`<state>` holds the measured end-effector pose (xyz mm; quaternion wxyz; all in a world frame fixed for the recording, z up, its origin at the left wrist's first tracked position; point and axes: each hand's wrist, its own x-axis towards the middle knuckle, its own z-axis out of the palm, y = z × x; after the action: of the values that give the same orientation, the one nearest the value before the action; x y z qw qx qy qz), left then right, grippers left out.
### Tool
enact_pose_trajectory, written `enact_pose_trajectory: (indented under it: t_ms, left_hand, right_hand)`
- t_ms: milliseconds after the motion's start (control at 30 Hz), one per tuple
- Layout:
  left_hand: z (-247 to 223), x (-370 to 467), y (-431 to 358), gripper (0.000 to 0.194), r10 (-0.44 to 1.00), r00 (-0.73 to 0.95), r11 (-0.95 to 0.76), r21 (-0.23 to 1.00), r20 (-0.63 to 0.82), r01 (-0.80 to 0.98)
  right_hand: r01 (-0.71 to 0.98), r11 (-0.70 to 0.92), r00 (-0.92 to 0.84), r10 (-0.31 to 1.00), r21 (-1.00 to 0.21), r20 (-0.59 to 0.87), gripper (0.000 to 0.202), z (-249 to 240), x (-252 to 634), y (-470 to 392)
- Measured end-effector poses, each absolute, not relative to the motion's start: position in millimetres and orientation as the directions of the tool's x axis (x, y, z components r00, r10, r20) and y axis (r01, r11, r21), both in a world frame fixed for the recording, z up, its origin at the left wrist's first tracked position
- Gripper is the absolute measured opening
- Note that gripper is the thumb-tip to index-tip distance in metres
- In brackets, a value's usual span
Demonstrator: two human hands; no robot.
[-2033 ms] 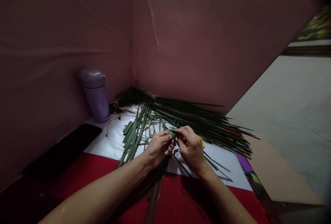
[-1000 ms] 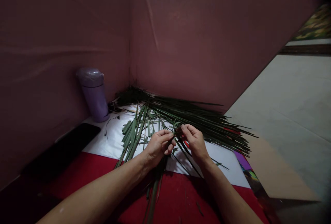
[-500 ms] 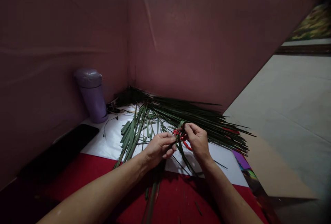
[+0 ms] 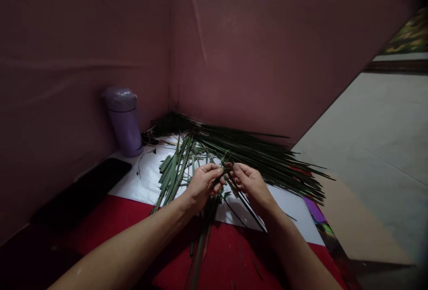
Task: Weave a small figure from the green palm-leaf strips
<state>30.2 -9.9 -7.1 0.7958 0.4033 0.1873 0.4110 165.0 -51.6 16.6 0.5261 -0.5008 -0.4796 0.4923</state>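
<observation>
My left hand pinches green leaf strips between thumb and fingers above the white sheet. Close beside it on the right, my right hand has its thumb and fingertips closed on the same strips. A small loop of leaf stands up over the fingertips, and long strip ends slant down to the right beneath my right hand. More long leaves hang below my left hand across the red cloth. The fingers partly hide where the strips cross.
Cut leaf pieces and a large bundle of long dark leaves lie on the white sheet. A purple tumbler stands left, behind a dark flat object. Pink panels rise behind. Red cloth lies in front.
My right hand has come down and slightly left, its fingertips nearer my left hand. The leaf loop now stands above the fingertips. Red handles seen earlier are hidden. The view has shifted slightly.
</observation>
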Motion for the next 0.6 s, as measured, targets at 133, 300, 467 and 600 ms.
enact_pose_trajectory:
  t_ms: [133, 300, 467, 600]
  left_hand:
    - [-9, 29, -6, 0.016, 0.826, 0.560, 0.295, 0.804, 0.056, -0.515]
    - [-10, 30, -3, 0.016, 0.850, 0.525, 0.273, 0.815, 0.044, -0.510]
    - [-11, 30, -2, 0.018, 0.867, 0.496, 0.246, 0.832, 0.040, -0.497]
    - [-13, 30, -1, 0.019, 0.874, 0.484, 0.217, 0.852, 0.048, -0.476]
  right_hand:
    - [0.190, 0.106, 0.110, 0.986, -0.976, 0.128, 0.026, 12, 160, -51]
    - [0.534, 0.231, 0.059, 0.950, -0.813, 0.308, 0.018, 8, 160, -51]
    - [0.525, 0.209, -0.038, 0.974, -0.825, 0.223, 0.020, 8, 168, -50]
    - [0.397, 0.115, -0.157, 0.986, -0.911, 0.056, 0.017, 8, 180, -49]
